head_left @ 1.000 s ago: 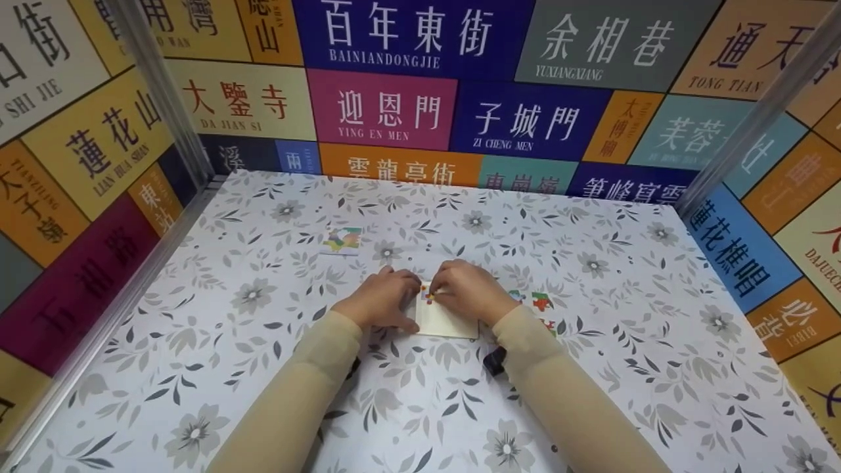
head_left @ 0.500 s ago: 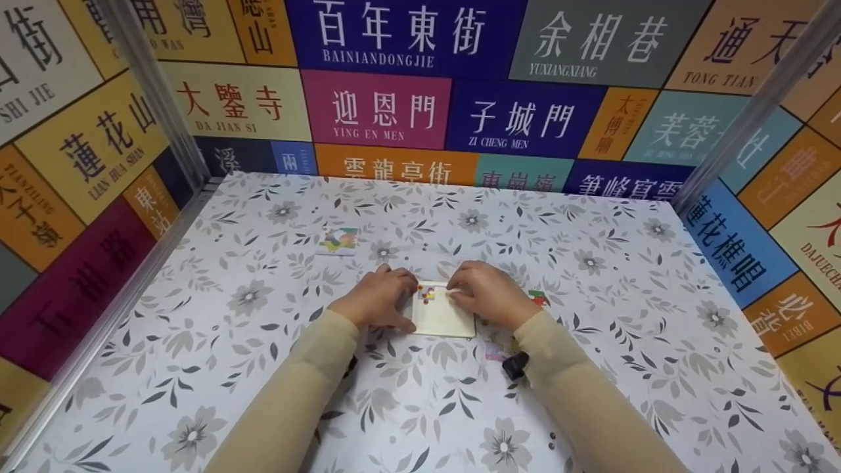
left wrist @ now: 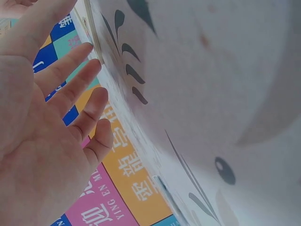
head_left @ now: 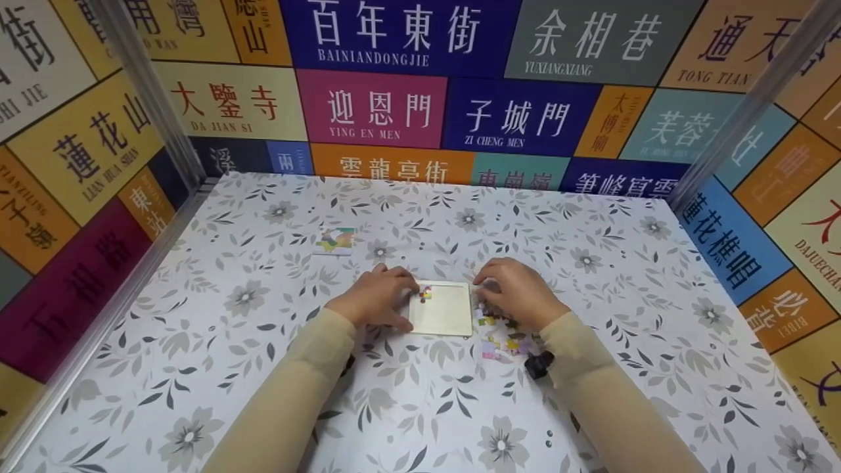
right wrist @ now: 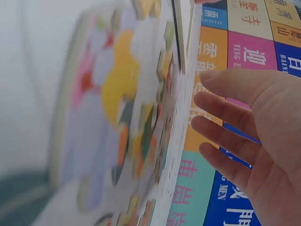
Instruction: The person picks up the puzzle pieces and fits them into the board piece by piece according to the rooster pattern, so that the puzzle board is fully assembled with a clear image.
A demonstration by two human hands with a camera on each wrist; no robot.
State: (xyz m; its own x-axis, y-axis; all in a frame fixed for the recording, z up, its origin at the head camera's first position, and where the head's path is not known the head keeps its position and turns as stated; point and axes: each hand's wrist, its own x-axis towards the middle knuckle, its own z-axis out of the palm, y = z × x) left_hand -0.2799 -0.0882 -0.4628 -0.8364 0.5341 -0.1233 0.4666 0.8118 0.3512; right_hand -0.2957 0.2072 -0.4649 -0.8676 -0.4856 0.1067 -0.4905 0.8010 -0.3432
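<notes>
The right hand had been drawn rightward off the tray to above the loose pieces; its fingers were loosely extended, nothing seen held. A small piece was left in the tray's far-left corner, so filling was judged barely begun. The tray's left edge was steadied by the spread left hand. The tray was laid flat mid-table, far edge nearly wall-parallel; no clear long axis, roughly square.

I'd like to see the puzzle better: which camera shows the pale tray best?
The head view: it looks down on most of the pale tray, with a small colourful piece inside. Both wrist views catch only part, edge-on.
</notes>
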